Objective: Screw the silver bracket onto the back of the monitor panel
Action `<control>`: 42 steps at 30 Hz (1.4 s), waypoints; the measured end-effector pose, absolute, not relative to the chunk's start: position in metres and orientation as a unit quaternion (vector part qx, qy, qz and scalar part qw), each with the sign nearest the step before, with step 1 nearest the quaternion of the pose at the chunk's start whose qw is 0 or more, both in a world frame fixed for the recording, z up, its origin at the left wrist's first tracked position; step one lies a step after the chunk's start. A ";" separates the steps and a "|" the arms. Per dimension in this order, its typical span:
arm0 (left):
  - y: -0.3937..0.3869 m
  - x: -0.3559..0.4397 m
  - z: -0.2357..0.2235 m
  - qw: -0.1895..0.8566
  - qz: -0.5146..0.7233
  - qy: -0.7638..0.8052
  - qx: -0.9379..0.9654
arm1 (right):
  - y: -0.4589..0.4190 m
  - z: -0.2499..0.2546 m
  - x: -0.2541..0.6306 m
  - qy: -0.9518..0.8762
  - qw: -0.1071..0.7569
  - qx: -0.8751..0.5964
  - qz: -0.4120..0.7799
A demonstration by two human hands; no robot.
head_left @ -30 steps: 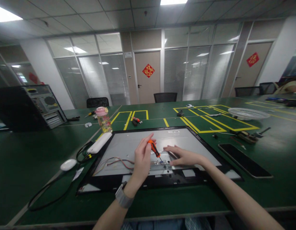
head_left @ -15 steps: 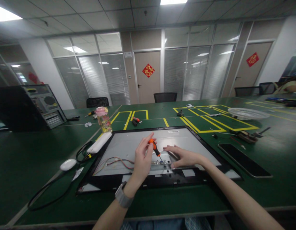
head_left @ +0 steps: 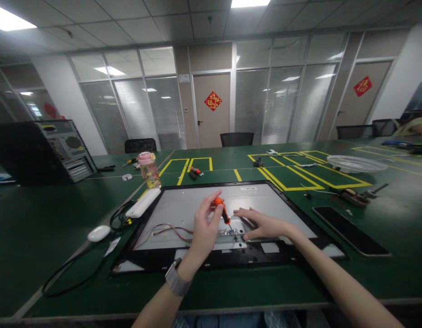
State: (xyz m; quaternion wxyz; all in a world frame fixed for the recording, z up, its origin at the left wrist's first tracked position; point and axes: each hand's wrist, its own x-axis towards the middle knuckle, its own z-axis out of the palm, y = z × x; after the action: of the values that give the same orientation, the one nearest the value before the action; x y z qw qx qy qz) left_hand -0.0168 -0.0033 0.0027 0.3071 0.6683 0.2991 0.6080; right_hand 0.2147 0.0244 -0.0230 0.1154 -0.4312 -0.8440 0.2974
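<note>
A flat monitor panel (head_left: 183,207) lies face down in a black frame on the green table. My left hand (head_left: 203,230) is closed round a small orange-handled screwdriver (head_left: 222,210), whose tip points down at a metal bracket with a circuit strip (head_left: 229,233) near the panel's front edge. Resting flat on the panel just right of the screwdriver, my right hand (head_left: 261,223) has its fingers stretched out and pressing by the bracket. Red and white wires (head_left: 170,229) run across the panel to the left of my left hand.
A white mouse (head_left: 98,233) with black cables, a white bar (head_left: 143,203) and a pink-lidded bottle (head_left: 149,170) lie left of the panel. A computer case (head_left: 43,150) stands far left. A dark strip (head_left: 349,230), small tools (head_left: 354,196) and a round fan grille (head_left: 356,163) are on the right.
The screwdriver in my left hand has shifted slightly to the right and its tip sits closer to my right fingers. The view has tilted down a little.
</note>
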 end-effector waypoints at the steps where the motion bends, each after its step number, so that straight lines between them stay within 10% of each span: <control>1: -0.003 -0.017 0.002 0.294 0.609 0.301 0.672 | 0.025 -0.023 0.215 -0.845 0.116 -0.430 0.297; 42: -0.006 -0.019 0.006 0.292 0.611 0.285 0.679 | 0.023 -0.021 0.214 -0.846 0.109 -0.433 0.291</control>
State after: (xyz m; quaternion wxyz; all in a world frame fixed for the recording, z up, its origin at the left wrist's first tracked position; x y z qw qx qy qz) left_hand -0.0193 -0.0065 0.0063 0.2921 0.6787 0.2851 0.6106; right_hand 0.2140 0.0235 -0.0213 0.1090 -0.4330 -0.8461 0.2912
